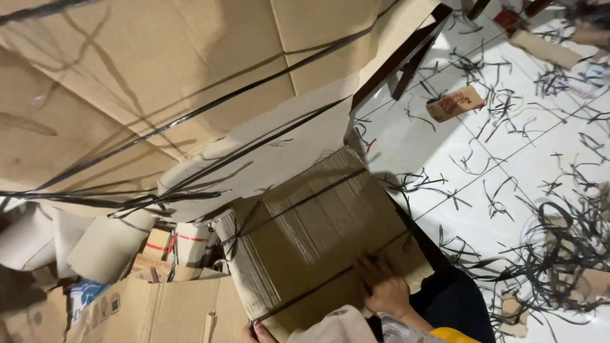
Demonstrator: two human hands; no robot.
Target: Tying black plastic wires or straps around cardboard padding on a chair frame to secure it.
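Note:
A bundle of flattened brown cardboard (318, 235), bound by black plastic straps, lies tilted in the middle of the view. My right hand (384, 289) presses on its near right corner, fingers bent beside one strap. Only the fingertips of my left hand (257, 331) show at the bottom edge, where they grip the bundle's near left corner. A pale sleeve (337, 327) runs between the two hands.
Large strapped cardboard sheets (159, 76) fill the upper left. Pale rolled cardboard (108, 244) and open boxes (152, 311) crowd the lower left. White floor tiles (508, 171) on the right are littered with cut black straps (559, 248), a small carton (454, 103) and dark furniture legs (410, 60).

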